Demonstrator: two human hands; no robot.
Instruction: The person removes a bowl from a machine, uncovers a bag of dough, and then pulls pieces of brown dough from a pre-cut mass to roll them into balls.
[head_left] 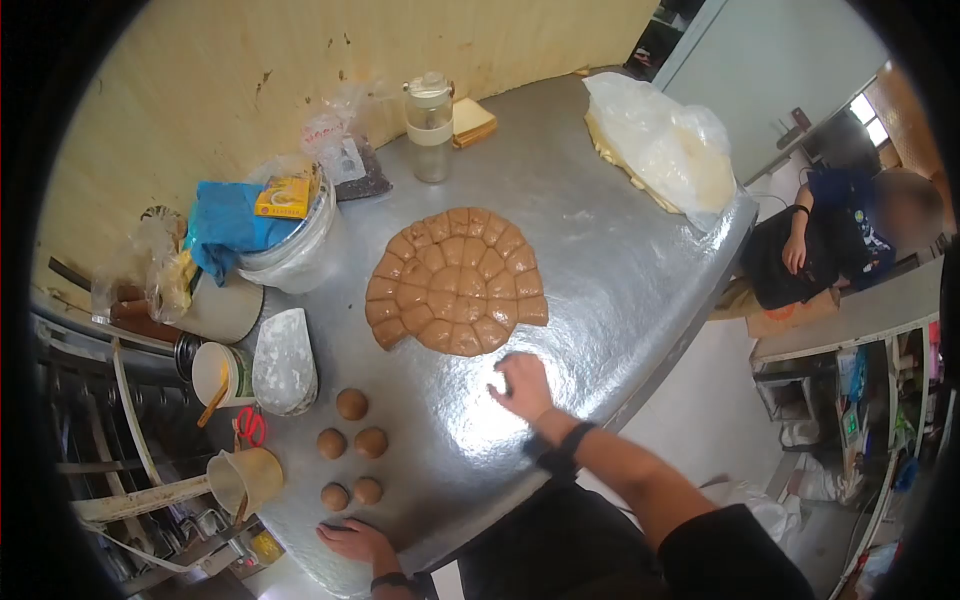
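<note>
A round slab of brown dough, scored into many pieces, lies on the metal table; pieces are gone from its lower edge. Just below that edge, my right hand hovers over or rests on the bare metal, fingers curved with a gap between thumb and fingers, nothing visible in it. Several round dough balls, such as the top dough ball, sit in a loose group at the table's near left. Beneath the lowest balls, my left hand lies with its fingers stretched out on the table edge, holding nothing visible.
Along the left stand a white bucket with a blue cloth, a floury scoop, red scissors and a jug. Behind are a clear bottle and plastic-covered dough. Another person sits at right.
</note>
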